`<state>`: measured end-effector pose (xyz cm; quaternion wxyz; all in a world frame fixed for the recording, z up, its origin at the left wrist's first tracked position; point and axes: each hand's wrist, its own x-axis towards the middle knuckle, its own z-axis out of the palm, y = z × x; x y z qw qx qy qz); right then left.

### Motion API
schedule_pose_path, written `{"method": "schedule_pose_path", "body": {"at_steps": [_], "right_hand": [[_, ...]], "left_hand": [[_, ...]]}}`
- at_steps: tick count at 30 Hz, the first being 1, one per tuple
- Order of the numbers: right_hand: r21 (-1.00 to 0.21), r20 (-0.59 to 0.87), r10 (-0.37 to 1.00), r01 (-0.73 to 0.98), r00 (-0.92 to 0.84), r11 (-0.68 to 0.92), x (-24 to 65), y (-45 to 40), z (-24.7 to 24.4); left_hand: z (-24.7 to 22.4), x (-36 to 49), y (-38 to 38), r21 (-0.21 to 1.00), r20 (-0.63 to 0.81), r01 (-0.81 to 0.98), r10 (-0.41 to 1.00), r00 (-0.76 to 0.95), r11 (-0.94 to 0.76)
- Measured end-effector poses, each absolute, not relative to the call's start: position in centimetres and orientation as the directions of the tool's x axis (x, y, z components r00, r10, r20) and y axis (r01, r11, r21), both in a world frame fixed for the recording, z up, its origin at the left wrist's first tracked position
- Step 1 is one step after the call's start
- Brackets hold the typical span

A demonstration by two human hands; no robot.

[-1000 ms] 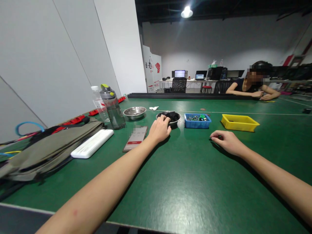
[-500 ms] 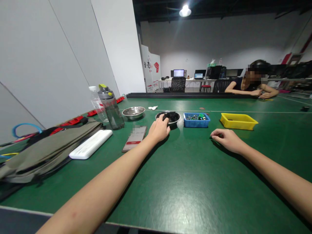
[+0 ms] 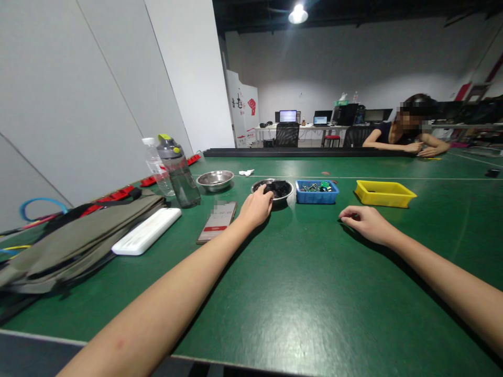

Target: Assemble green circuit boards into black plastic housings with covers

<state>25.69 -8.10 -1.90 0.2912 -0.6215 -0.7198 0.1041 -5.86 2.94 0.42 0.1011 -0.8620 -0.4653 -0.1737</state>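
Observation:
A steel bowl (image 3: 281,199) holds a heap of black parts (image 3: 280,187) whose kind I cannot make out. My left hand (image 3: 257,206) reaches over its near left rim, fingers bent down among the parts. What those fingertips grip, if anything, is hidden. Farther right, my right hand (image 3: 365,222) rests on the green table, fingers curled toward the thumb in a loose pinch. Any small thing inside it does not show. Between the hands stands a blue bin (image 3: 317,197) with screws and green pieces. Just beyond my right hand is a yellow bin (image 3: 385,196), with something small and dark inside.
Left of my arm lie a phone (image 3: 216,225), a white power bank (image 3: 147,232) and a grey-green bag (image 3: 78,243). Two bottles, one a grey sports bottle (image 3: 178,173), stand behind them. Another steel bowl (image 3: 215,180) is nearby. A person (image 3: 408,131) leans on the far right edge.
The bowl of black parts has shifted slightly right, and the parts inside have moved a little under my left fingers. My right hand keeps its place and pose.

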Motion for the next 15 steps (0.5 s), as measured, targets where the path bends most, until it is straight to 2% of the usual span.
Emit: {"method": "schedule_pose_path", "body": {"at_steps": [15], "right_hand": [[-0.503, 0.297, 0.952, 0.836, -0.072, 0.22, 25.93, -8.05, -1.75]], "left_hand": [[0.42, -5.54, 2.57, -0.013, 0.385, 0.85, 0.782, 0.49, -0.526]]}}
